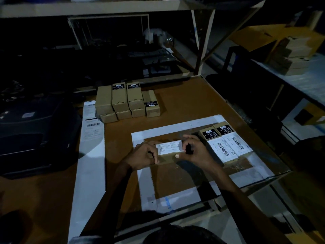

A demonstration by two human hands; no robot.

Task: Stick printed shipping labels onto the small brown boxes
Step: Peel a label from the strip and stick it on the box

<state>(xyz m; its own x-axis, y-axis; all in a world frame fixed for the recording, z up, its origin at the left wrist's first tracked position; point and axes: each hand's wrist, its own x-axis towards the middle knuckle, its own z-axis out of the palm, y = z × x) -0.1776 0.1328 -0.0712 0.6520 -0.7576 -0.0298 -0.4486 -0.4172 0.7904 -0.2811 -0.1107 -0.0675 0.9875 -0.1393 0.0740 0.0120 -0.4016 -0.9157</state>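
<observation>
Your left hand (146, 154) and right hand (193, 150) pinch opposite ends of a label (170, 147), pressing it onto a box (168, 156) just left of two labelled boxes (228, 144), likely to keep it flat and straight.

Brown table (184, 101), dim light. Far side: stack of plain brown boxes (121, 103), two layers, black stickers on some. Left edge: long white strip of printed labels (92, 131). Centre: white-bordered mat (177, 198). Two labelled boxes (226, 143) touching side by side on the mat's right part. Black printer (35, 131) at far left
</observation>
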